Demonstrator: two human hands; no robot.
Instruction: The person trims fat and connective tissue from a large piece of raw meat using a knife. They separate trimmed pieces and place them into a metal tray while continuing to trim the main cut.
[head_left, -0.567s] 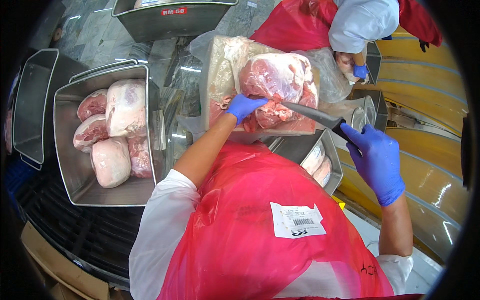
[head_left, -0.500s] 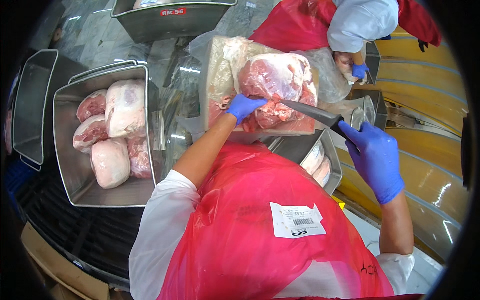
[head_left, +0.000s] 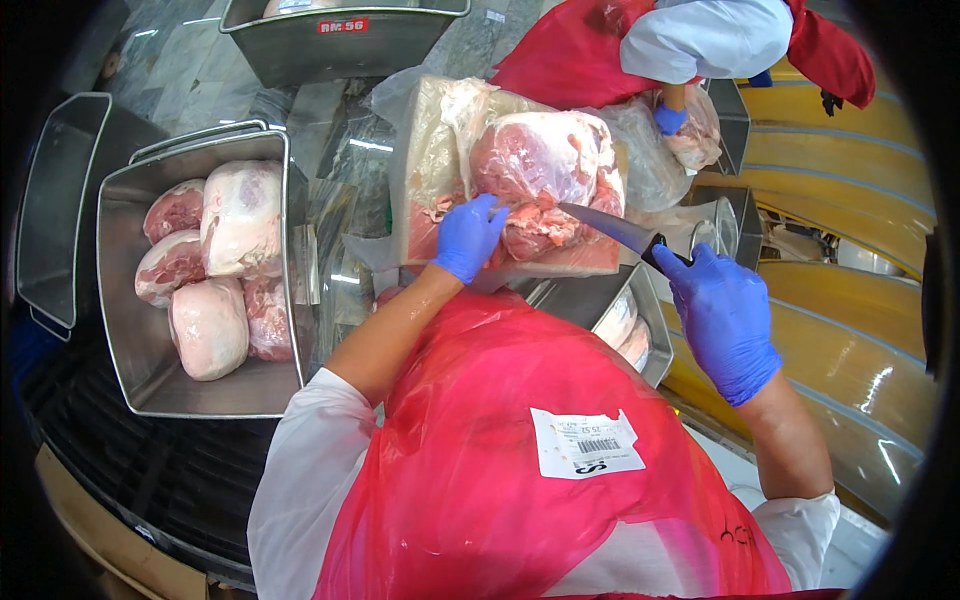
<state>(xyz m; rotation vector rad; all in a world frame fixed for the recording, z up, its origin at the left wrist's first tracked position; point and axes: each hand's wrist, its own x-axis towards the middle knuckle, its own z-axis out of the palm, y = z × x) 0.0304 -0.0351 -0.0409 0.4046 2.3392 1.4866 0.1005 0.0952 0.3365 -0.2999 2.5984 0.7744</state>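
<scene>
A large raw cut of meat point(head_left: 545, 150), pale fat over red flesh, lies on a light cutting board point(head_left: 425, 150) in front of me. My left hand point(head_left: 470, 240), in a blue glove, is closed with curled fingers at the meat's near left edge, by some loose red flesh. What lies between those fingertips is partly hidden. My right hand point(head_left: 722, 315), also blue-gloved, grips the black handle of a knife point(head_left: 612, 226). Its blade points left, with the tip at the ragged near side of the meat.
A metal tub point(head_left: 200, 405) with several meat cuts stands at left; other metal bins point(head_left: 340, 55) surround the board. Clear plastic point(head_left: 640, 150) lies at its right. At upper right, a co-worker's gloved hand point(head_left: 670, 120) touches another piece of meat point(head_left: 695, 140).
My left hand has drawn back slightly toward me and its fingers have curled. My right hand and knife have shifted a little left. The co-worker's hand has moved left.
</scene>
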